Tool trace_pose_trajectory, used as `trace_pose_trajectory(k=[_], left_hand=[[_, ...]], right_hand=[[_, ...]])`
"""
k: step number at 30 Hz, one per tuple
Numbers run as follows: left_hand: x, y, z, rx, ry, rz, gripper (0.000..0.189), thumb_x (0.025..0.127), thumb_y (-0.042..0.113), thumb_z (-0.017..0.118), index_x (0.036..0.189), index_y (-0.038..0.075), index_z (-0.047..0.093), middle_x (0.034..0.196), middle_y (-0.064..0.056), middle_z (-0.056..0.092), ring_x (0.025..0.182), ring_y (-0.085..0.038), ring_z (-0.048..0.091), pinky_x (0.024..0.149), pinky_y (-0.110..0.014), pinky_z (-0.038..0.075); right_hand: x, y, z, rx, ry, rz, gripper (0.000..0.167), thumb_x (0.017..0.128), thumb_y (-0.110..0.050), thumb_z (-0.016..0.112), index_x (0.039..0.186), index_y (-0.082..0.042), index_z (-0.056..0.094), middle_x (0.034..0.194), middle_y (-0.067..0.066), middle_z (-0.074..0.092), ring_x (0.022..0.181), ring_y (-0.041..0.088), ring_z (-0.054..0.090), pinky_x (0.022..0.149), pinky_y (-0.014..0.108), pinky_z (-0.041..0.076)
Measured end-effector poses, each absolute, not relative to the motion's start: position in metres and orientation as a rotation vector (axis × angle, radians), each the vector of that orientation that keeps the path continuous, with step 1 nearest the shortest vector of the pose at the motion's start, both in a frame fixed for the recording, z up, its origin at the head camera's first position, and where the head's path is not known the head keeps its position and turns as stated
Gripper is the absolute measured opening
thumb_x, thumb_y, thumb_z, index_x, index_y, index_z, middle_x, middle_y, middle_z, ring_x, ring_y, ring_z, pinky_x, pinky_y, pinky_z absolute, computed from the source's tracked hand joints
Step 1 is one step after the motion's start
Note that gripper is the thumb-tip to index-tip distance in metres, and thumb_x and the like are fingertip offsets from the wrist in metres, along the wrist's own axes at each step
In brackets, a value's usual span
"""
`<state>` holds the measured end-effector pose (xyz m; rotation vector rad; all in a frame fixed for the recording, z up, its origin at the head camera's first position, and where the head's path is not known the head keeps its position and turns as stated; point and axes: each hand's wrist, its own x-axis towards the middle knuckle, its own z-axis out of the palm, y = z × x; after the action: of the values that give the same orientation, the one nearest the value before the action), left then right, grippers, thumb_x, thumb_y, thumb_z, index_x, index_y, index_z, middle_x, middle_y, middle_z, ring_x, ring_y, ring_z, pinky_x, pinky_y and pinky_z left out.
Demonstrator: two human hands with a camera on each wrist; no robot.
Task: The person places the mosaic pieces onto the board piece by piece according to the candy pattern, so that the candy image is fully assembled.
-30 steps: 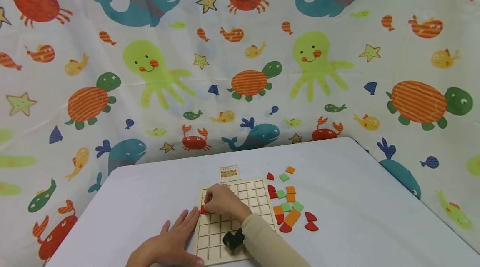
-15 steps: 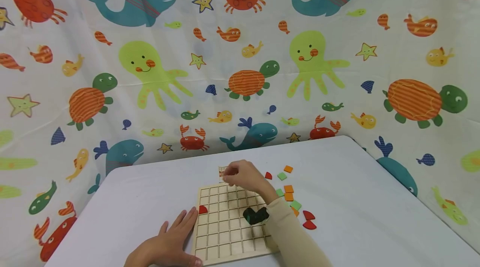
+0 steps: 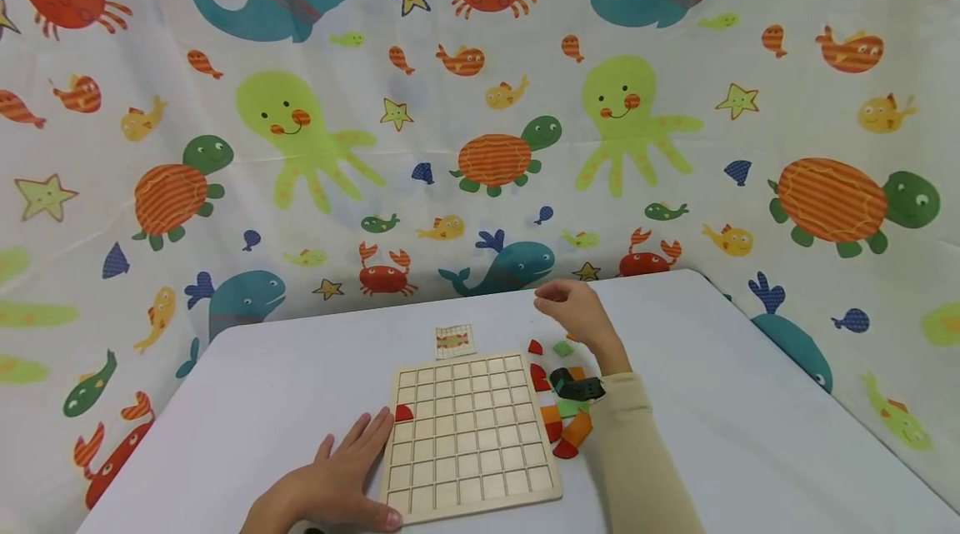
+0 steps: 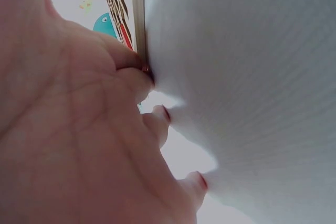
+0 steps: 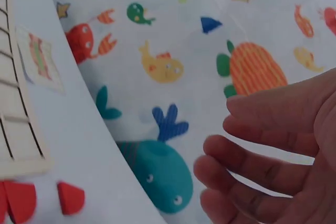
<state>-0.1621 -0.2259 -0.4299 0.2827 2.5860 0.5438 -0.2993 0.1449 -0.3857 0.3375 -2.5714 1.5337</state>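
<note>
My left hand (image 3: 337, 471) lies at the left edge of the wooden grid board (image 3: 472, 509), fingers spread, with fingertips and thumb right at the frame. A red quarter-circle piece (image 3: 404, 412) sits in a cell of the board's left column. My right hand (image 3: 577, 311) hovers over the far right of the table, above the loose pieces. In the right wrist view, the fingers (image 5: 252, 166) bend loosely towards the thumb and hold nothing. Beyond the board lies a small pattern card (image 3: 454, 341) with a red, green and orange figure on a grid.
Right of the board lie loose red quarter-circles (image 3: 535, 347), green squares (image 3: 563, 348) and orange pieces (image 3: 577, 427), partly hidden by my right forearm and the black wrist camera (image 3: 576, 385). A curtain (image 3: 420, 117) printed with sea animals hangs behind the white table (image 3: 300, 384).
My right hand has left the red piece in the board's left column and moved across the board and card to the far right. My left hand has stayed at the board's edge.
</note>
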Motion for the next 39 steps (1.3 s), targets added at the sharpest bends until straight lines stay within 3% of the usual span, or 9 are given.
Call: trace_pose_trajectory(k=[15, 28, 39], left_hand=[[-0.159, -0.228, -0.429, 0.311, 2.592, 0.570, 0.132, 0.075, 0.057, 0.094, 0.170, 0.003, 0.020, 0.177, -0.019, 0.017, 0.162, -0.047, 0.006, 0.118, -0.080, -0.002], [-0.160, -0.231, -0.426, 0.322, 2.593, 0.538, 0.131, 0.074, 0.059, 0.093, 0.170, 0.005, 0.022, 0.177, -0.017, 0.019, 0.162, -0.045, 0.006, 0.119, -0.079, -0.002], [-0.160, -0.237, -0.428, 0.343, 2.593, 0.572, 0.133, 0.073, 0.059, 0.094, 0.170, 0.003, 0.022, 0.177, -0.018, 0.018, 0.162, -0.045, 0.005, 0.118, -0.080, -0.003]], right_hand=[[-0.323, 0.183, -0.417, 0.010, -2.800, 1.377, 0.033, 0.104, -0.011, 0.067, 0.132, 0.007, 0.068, 0.128, 0.026, 0.069, 0.115, 0.042, 0.065, 0.106, 0.058, 0.052], [-0.323, 0.187, -0.447, -0.111, -2.887, 1.415, 0.032, 0.102, -0.013, 0.068, 0.127, 0.007, 0.069, 0.122, 0.024, 0.068, 0.112, 0.040, 0.058, 0.107, 0.057, 0.049], [-0.320, 0.180, -0.446, -0.160, -2.892, 1.387, 0.028, 0.099, -0.008, 0.068, 0.122, 0.008, 0.066, 0.114, 0.022, 0.066, 0.105, 0.038, 0.058, 0.101, 0.054, 0.052]])
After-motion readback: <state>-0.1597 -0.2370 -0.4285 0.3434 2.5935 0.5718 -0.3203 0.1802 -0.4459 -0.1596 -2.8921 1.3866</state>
